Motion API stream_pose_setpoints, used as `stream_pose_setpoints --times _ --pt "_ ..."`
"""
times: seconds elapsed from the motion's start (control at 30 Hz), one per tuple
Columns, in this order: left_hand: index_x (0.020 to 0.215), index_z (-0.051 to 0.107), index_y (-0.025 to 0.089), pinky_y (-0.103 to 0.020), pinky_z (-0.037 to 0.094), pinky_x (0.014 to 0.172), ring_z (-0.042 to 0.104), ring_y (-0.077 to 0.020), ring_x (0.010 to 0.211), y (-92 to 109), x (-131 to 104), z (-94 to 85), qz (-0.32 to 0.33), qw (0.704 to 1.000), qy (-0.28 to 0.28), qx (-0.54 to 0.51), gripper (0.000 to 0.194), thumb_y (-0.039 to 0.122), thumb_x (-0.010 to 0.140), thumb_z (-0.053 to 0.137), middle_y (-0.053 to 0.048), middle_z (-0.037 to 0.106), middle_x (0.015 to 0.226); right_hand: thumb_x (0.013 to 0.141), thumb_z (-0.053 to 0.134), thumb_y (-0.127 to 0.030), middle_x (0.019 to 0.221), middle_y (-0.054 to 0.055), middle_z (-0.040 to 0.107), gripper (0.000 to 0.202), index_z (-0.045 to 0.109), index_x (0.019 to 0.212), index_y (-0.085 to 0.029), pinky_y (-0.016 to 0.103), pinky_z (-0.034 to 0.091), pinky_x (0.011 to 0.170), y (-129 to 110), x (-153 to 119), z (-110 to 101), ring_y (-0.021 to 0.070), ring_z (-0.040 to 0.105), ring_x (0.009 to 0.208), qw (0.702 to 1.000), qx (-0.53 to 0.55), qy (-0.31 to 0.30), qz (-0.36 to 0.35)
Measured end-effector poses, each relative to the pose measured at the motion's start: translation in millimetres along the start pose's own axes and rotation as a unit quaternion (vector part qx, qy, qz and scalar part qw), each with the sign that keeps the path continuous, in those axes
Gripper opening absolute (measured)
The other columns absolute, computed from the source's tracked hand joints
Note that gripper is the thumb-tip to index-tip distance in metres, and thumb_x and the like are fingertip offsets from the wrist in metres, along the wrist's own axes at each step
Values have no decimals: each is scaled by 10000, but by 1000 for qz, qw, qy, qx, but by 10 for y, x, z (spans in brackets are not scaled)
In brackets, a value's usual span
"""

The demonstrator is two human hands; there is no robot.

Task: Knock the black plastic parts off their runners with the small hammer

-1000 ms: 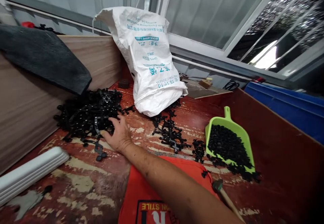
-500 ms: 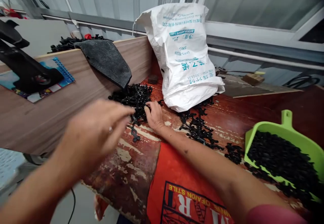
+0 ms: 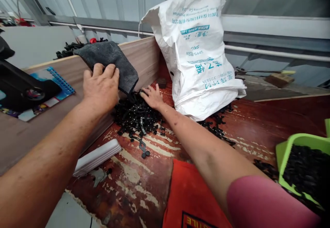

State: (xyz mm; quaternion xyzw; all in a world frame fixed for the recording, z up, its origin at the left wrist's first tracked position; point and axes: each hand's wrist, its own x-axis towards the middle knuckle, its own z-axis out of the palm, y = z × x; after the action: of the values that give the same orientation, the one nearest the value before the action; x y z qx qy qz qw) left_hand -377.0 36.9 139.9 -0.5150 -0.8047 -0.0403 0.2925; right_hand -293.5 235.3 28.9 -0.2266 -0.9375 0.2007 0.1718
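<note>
My left hand (image 3: 101, 87) is raised in front of a dark grey cloth (image 3: 123, 63) draped over a wooden board. Its fingers are slightly apart and lie against the cloth; the thumb is hidden. At the back edge of a pile of small black plastic parts (image 3: 136, 116), my right hand (image 3: 153, 97) reaches in with its fingers spread, touching the pile. I cannot make out anything held in it. A few loose black pieces (image 3: 143, 149) lie in front of the pile.
Right of the pile stands a white woven sack (image 3: 201, 66). A green dustpan (image 3: 286, 152) holds more black parts. On the worn red table (image 3: 144, 186) lie a red cloth bag (image 3: 185, 193) and a white plastic piece (image 3: 98, 157). The wooden board (image 3: 144, 54) borders the left side.
My left hand has moved from in front of the pile up and back to the grey cloth. My right hand has shifted to the pile's far side, its fingers spreading. The view has turned left.
</note>
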Motion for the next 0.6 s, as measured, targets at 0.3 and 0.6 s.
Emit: stream_pose_setpoints --times 0.3,0.6 --pt "1366 577 133 -567 393 993 375 -424 1333 72 143 -117 -2 999 -49 -23 494 200 878 535 -170 402 1533 978 474 -538 1485 53 527 515 527 1424 -287 610 332 1095 -319 -629 -88 327 373 1392 993 11 -65 -99" --pt "1009 758 249 -238 494 742 671 -162 798 897 -1996 -676 -6 801 -311 -511 264 213 896 522 12 762 876 988 506 -274 1055 28 758 253 720 1121 -255 313 522 832 -451 -2163 -1411 193 692 930 971 59 -125 -193"
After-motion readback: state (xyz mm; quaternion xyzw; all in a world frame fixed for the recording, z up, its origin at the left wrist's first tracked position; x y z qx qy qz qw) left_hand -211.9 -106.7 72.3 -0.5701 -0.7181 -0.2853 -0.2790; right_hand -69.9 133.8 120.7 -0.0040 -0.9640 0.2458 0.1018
